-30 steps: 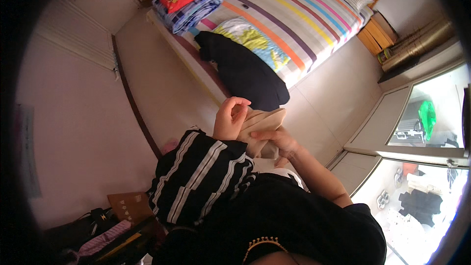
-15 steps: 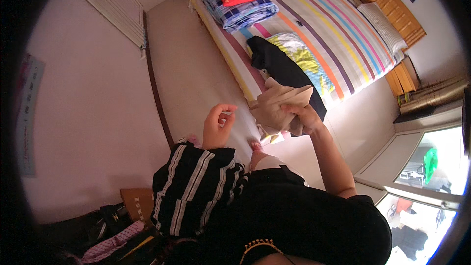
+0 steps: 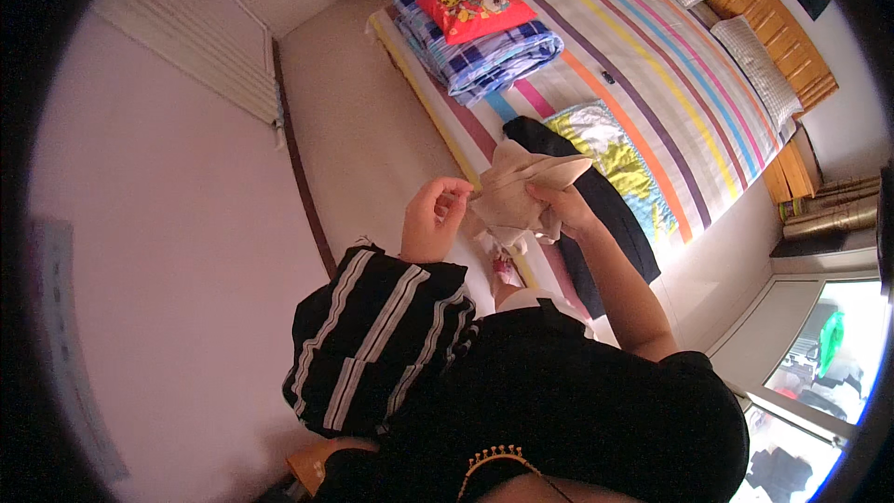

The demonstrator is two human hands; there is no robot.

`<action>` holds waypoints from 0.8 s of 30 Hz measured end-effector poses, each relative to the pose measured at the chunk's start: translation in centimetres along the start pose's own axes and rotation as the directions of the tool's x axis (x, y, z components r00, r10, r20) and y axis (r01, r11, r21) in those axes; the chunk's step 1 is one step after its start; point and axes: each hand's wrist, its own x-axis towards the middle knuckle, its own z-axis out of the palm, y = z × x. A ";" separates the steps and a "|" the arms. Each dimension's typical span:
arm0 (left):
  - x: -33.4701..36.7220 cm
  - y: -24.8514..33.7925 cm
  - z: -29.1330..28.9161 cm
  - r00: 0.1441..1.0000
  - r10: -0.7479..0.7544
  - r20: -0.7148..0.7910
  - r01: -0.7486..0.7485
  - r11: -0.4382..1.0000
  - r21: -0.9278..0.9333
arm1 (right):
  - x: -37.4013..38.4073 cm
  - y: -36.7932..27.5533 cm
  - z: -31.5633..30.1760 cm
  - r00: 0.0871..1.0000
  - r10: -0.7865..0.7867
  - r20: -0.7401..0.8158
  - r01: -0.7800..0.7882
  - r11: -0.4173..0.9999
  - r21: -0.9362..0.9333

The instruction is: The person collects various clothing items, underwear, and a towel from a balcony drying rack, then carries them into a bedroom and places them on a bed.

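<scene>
A crumpled beige cloth is gripped in my right hand, thumb on top, above the near side of the bed. My left hand is at the cloth's left edge with its fingers curled in. Whether its fingertips pinch that edge is too small to tell. Over my left forearm hangs a black garment with white stripes. Beneath the beige cloth, a black garment lies along the bed's edge, partly hidden by my right hand and arm.
The bed has a striped sheet, checked pillows and a wooden headboard. A folded plaid quilt bears a red printed cushion. A yellow-green patterned cloth lies nearby. A radiator lines the left wall.
My left hand has moved up and right to the beige cloth's edge. The right hand has shifted slightly left with the cloth, whose folds have changed. The view has tilted a little.
</scene>
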 end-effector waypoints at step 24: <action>38.0 -8.1 -1.0 0.941 0.212 0.264 -0.123 0.940 -0.318 | 27.1 -14.2 -5.9 0.768 -0.479 -0.425 0.179 0.798 -0.576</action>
